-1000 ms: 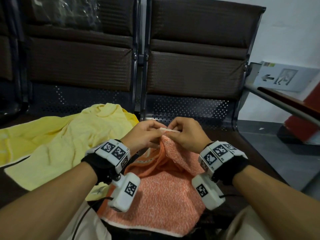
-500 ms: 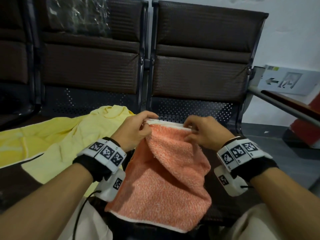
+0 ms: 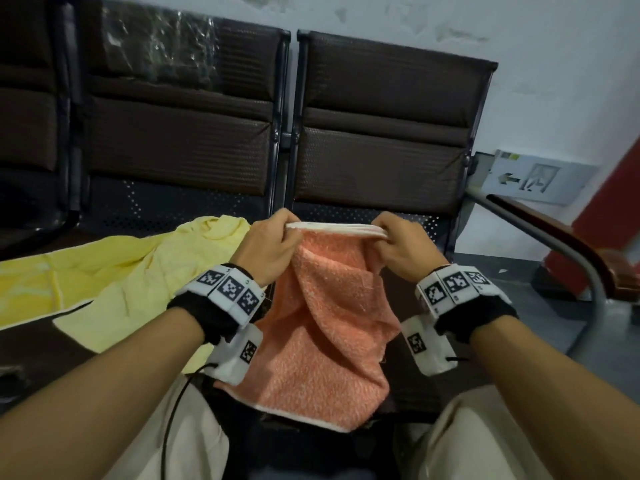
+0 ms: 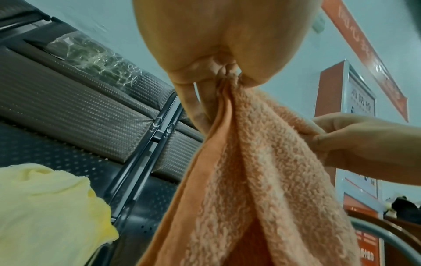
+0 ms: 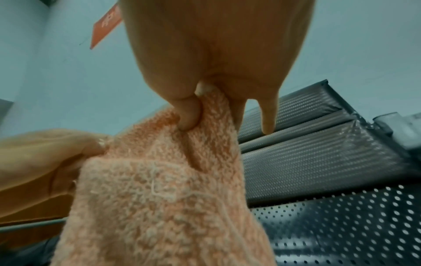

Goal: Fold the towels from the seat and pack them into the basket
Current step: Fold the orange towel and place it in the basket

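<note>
The two hands have drawn apart since a moment ago, stretching the top edge of the orange towel [image 3: 322,327] taut between them where earlier they met at a bunched corner. At centre frame the left hand [image 3: 268,249] pinches the left end of the white-bordered edge, fingers curled round the cloth, while the right hand [image 3: 403,249] grips the right end the same way, thumb pressed into the pile. The towel hangs from that edge, doubled, down over the person's lap toward the lower centre of the frame. At left, a yellow towel [image 3: 104,275] lies spread and rumpled on the seat [image 3: 27,344] of the dark waiting-room bench. Padded backrests [image 3: 381,133] fill the upper half of the frame, and a metal armrest [image 3: 554,237] curves down at right.
</note>
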`<state>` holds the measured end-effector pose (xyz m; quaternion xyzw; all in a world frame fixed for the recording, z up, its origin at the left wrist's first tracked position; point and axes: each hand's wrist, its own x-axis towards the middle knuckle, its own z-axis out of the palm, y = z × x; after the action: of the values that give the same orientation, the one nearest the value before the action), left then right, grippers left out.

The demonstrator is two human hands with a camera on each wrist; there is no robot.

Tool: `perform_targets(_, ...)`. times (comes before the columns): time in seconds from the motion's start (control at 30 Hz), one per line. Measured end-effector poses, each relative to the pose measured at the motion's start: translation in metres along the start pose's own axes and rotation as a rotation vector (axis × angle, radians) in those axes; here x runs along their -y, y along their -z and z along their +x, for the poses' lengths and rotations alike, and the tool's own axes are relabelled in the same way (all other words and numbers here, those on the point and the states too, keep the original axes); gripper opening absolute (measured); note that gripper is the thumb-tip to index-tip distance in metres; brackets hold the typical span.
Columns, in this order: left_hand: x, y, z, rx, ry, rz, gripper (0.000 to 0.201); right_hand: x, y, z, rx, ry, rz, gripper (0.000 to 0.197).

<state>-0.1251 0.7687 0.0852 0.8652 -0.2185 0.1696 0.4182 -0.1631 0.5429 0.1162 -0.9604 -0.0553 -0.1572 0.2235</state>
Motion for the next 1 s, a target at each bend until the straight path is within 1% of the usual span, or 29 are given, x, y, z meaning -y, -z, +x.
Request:
perform_targets(0.07, -0.018, 0.013, 0.004, -0.024, -0.010, -0.030, 0.012, 0.010, 0.022, 0.001, -0.094, -0.001, 0.024, 0.013)
perform_targets(0.17, -0.052, 0.038, 0.012, -0.082, -0.023, -0.039, 0.012, 0.034, 0.059, 0.002, -0.199, 0.013, 0.089, 0.008)
perform_targets(0.27, -0.079, 0.064, 0.017, -0.166, -0.055, -0.099, 0.013, 0.058, 0.091, 0.003, -0.393, 0.076, 0.191, 0.006)
perform_targets(0.3, -0.089, 0.075, 0.018, -0.197, -0.075, -0.114, 0.013, 0.067, 0.103, 0.001, -0.462, 0.092, 0.231, 0.007)
perform_targets(0.37, -0.095, 0.085, 0.019, -0.205, -0.090, -0.108, 0.015, 0.074, 0.111, 0.002, -0.524, 0.060, 0.274, 0.014)
perform_targets(0.43, -0.102, 0.091, 0.019, -0.156, -0.078, -0.051, 0.018, 0.080, 0.118, -0.001, -0.509, 0.015, 0.255, 0.019)
perform_targets(0.5, -0.104, 0.095, 0.020, -0.114, -0.054, -0.020, 0.020, 0.080, 0.121, -0.002, -0.494, 0.012, 0.230, 0.020)
perform_targets(0.6, -0.104, 0.096, 0.027, -0.050, -0.052, -0.018, 0.021, 0.074, 0.121, 0.003, -0.489, 0.006, 0.221, 0.028)
perform_targets(0.7, -0.102, 0.092, 0.039, 0.052, -0.032, 0.050, 0.022, 0.064, 0.116, 0.010, -0.460, -0.031, 0.182, 0.032)
perform_targets(0.77, -0.097, 0.088, 0.046, 0.105, -0.039, 0.044, 0.021, 0.057, 0.111, 0.014, -0.468, -0.055, 0.157, 0.034)
perform_targets(0.83, -0.091, 0.082, 0.052, 0.103, -0.047, 0.011, 0.019, 0.049, 0.106, 0.019, -0.484, -0.070, 0.174, 0.036)
perform_targets(0.87, -0.087, 0.077, 0.054, 0.125, -0.024, -0.005, 0.019, 0.045, 0.102, 0.018, -0.473, -0.088, 0.172, 0.036)
perform_targets(0.9, -0.084, 0.071, 0.053, 0.172, 0.025, -0.037, 0.018, 0.041, 0.098, 0.017, -0.434, -0.105, 0.154, 0.034)
perform_targets(0.93, -0.081, 0.064, 0.051, 0.233, 0.087, -0.088, 0.018, 0.037, 0.093, 0.016, -0.368, -0.116, 0.128, 0.028)
perform_targets(0.97, -0.078, 0.057, 0.047, 0.299, 0.150, -0.155, 0.018, 0.034, 0.088, 0.014, -0.276, -0.130, 0.084, 0.021)
perform_targets(1.0, -0.076, 0.051, 0.043, 0.355, 0.205, -0.218, 0.020, 0.033, 0.084, 0.010, -0.167, -0.134, 0.023, 0.019)
